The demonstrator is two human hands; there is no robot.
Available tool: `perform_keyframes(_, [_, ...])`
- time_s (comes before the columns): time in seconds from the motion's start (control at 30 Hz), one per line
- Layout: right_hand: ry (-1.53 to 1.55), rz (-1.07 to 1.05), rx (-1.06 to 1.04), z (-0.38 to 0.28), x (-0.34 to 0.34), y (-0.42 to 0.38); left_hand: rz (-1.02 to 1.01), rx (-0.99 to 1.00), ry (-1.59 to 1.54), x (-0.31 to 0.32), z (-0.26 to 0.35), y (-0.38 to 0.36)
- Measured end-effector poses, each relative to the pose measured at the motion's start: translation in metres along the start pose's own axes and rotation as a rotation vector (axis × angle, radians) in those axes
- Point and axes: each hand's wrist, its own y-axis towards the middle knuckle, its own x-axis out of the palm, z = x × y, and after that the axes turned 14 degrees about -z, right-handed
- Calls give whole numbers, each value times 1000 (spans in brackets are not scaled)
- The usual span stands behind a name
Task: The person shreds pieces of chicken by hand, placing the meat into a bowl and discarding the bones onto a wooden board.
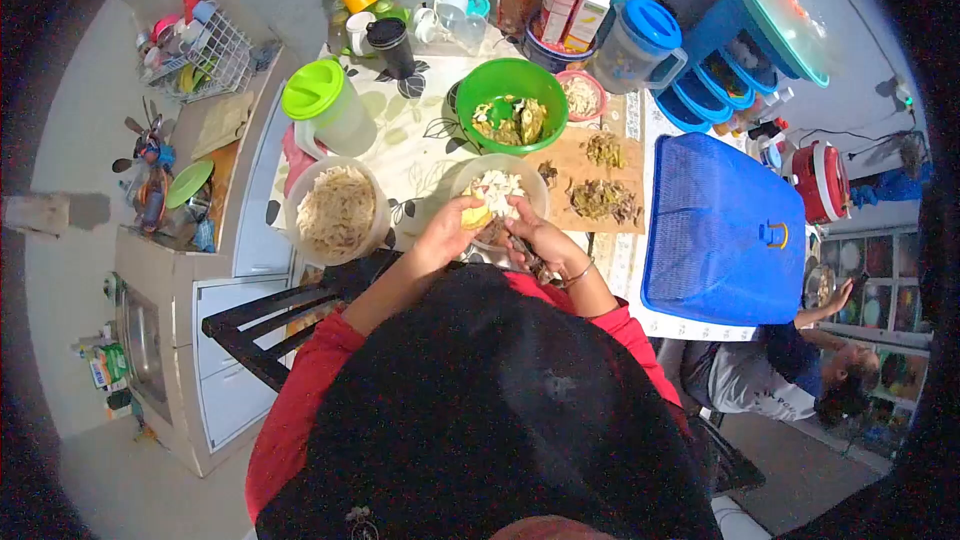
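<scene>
My left hand (447, 232) is closed around a pale yellow piece of food (480, 214), whose exact kind I cannot make out. Beside it, my right hand (548, 243) has its fingers curled in, with dark brown scraps (531, 262) showing under the palm. Both hands are over the near side of a translucent bowl (540, 186) holding white shredded pieces (497, 185). Beyond it, a green basin (485, 80) contains yellowish-brown chunks. A round tub (294, 215) full of pale shreds (337, 210) stands left of my hands.
Brown peelings (603, 198) lie on cardboard (570, 155) at the right. A blue mesh food cover (720, 230) stands farther right. At the left is a green-lidded pitcher (325, 105); a blue-lidded jug (635, 45) is at the back. Another person (770, 375) sits at the far right.
</scene>
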Motion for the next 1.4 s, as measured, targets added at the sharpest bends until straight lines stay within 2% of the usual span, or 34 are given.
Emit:
perform_keyframes(0.1, [143, 76, -169, -4, -8, 0, 58, -20, 34, 10, 9, -6])
perform_keyframes(0.2, [8, -25, -88, 3, 3, 2, -28, -59, -1, -7, 5, 0])
perform_keyframes(0.27, [-96, 6, -70, 3, 3, 5, 42, -75, -9, -1, 7, -3])
perform_keyframes(0.4, [-15, 41, -52, -5, -4, 5, 181, -22, 39, -4, 4, 0])
perform_keyframes(0.5, [-93, 112, 8, 5, 9, 13, 110, 22, -12, -9, 0, 3])
perform_keyframes(0.53, [-125, 35, -75, 8, -6, 19, 165, 17, 18, -8, 0, 5])
perform_keyframes(0.6, [-5, 53, -93, 2, -11, 15, 283, 8, 77, -4, 2, 8])
perform_keyframes(0.63, [58, 62, -104, -1, -9, 14, 266, 30, 77, -2, 4, 6])
perform_keyframes(0.67, [1, 63, -21, 4, -11, 16, 248, 49, 77, 1, 4, 4])
perform_keyframes(0.7, [-33, 47, -32, 9, -11, 18, 226, 66, 78, 3, 3, 4])
perform_keyframes(0.8, [-159, 35, -60, 6, -14, 24, 133, -35, -62, 0, 8, 6])
perform_keyframes(0.9, [22, 31, -107, -10, -8, 15, 166, 82, 97, -4, 4, 8])
perform_keyframes(1.0, [-130, -63, -37, -5, -12, 18, 260, 212, 277, 0, -3, 10])
perform_keyframes(1.03, [-198, -92, -32, -5, -17, 22, 282, 212, 305, 4, -2, 11])
perform_keyframes(1.07, [-239, -23, -67, -7, -25, 20, 306, 215, 334, 6, 1, 11])
perform_keyframes(1.17, [-81, 77, -9, -18, -14, 13, 270, 229, 383, 5, 3, 9])
perform_keyframes(1.2, [-154, -58, 65, -11, -16, 14, 236, 229, 393, 5, 2, 8])
perform_keyframes(1.33, [-134, -24, -21, -8, -28, 22, 294, 182, 342, 6, 5, 10])
perform_keyframes(1.4, [-178, 10, 35, -7, -19, 19, 311, 180, 341, 8, 6, 9])
